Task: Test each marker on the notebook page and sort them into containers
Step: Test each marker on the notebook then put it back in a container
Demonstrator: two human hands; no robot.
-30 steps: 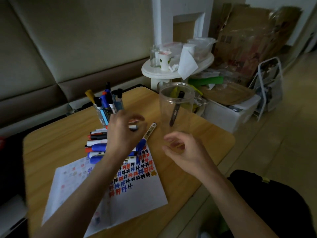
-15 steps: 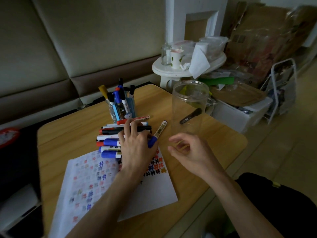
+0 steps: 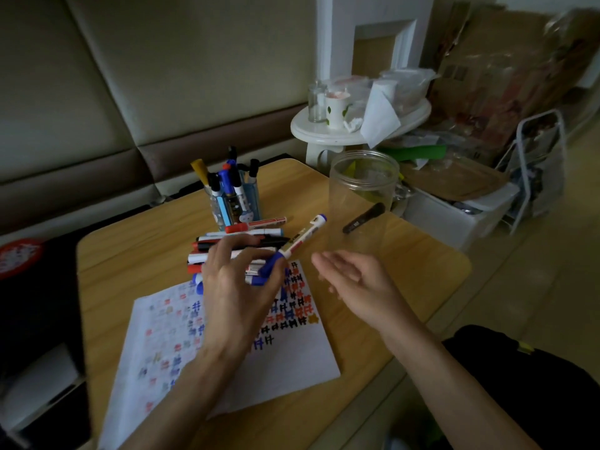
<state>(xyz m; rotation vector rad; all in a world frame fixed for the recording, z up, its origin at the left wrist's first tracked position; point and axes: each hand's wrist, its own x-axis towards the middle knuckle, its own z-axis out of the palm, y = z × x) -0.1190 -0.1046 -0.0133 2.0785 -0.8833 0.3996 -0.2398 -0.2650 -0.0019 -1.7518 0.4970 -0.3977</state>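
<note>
My left hand pinches the blue cap end of a white marker with blue ends, which slants up to the right above a pile of markers. My right hand hovers with relaxed fingers, holding nothing, just in front of a clear plastic jar. A black marker lies tilted inside the jar. A blue pen holder behind the pile stands full of markers. The notebook page, covered with red, blue and black test marks, lies under my left forearm.
The wooden table has rounded corners and ends close on the right. Behind it stands a white round side table with cups and tissue. A white bin and cardboard clutter sit to the right. A sofa runs along the back.
My left hand has closed on the blue-ended marker in the pile and begun to lift its cap end. The black marker has settled lower in the jar. My right hand has stayed near the jar.
</note>
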